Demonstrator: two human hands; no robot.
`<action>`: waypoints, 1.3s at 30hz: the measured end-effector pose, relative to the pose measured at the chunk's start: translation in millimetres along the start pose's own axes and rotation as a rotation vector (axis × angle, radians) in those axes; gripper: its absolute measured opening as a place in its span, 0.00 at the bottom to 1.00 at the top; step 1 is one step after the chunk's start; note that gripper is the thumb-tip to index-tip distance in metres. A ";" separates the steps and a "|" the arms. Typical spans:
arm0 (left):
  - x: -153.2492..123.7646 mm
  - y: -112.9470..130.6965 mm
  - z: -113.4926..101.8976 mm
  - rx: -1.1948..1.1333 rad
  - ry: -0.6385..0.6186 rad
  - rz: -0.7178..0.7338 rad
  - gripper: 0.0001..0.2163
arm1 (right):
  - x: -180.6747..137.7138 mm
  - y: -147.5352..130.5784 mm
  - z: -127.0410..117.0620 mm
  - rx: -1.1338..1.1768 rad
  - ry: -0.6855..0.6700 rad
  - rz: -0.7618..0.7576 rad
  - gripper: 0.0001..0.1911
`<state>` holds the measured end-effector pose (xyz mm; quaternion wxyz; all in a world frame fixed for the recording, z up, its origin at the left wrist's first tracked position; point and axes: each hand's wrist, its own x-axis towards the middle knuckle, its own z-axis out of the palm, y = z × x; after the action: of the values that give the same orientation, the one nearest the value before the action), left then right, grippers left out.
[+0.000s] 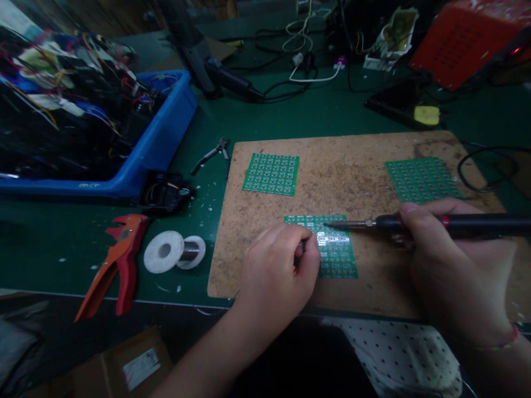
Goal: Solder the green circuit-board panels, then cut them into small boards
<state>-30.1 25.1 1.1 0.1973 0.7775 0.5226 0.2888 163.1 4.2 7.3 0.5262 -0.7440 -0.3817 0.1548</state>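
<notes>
My right hand (452,260) is wrapped round the handle of a soldering iron (415,223). The iron lies almost level, its tip over the upper part of a green circuit board panel (338,257) covered in rows of small parts. At the panel's left side is my left hand (280,265), fingers curled into a pinch and covering part of the panel. What sits in that pinch is hidden. Two similar panels lie on the brown board (344,166): one panel (271,174) at upper left, the other panel (423,179) beyond my right hand.
Left of the board are a solder wire spool (164,252), orange-red wire strippers (120,265), small cutters (211,155) and a black part (164,190). A blue bin (174,121) holds tangled wires. Behind stand an iron holder (398,99), a red box (464,41) and cables.
</notes>
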 end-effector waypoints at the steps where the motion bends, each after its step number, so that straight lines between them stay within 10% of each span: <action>1: 0.4 0.1 0.5 0.004 -0.007 0.006 0.07 | -0.2 0.0 0.0 -0.005 -0.003 -0.003 0.11; 32: 2.5 -1.4 4.2 0.041 -0.093 0.013 0.07 | -1.4 -1.8 -0.4 -0.053 -0.021 -0.039 0.10; 39: -6.4 -1.4 -8.2 -0.050 0.360 0.162 0.04 | -1.8 0.4 -1.2 -0.058 -0.022 -0.055 0.11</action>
<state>-38.3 19.7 4.9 0.0961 0.7478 0.4778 0.4508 162.9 2.1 7.1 0.5042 -0.7465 -0.4118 0.1374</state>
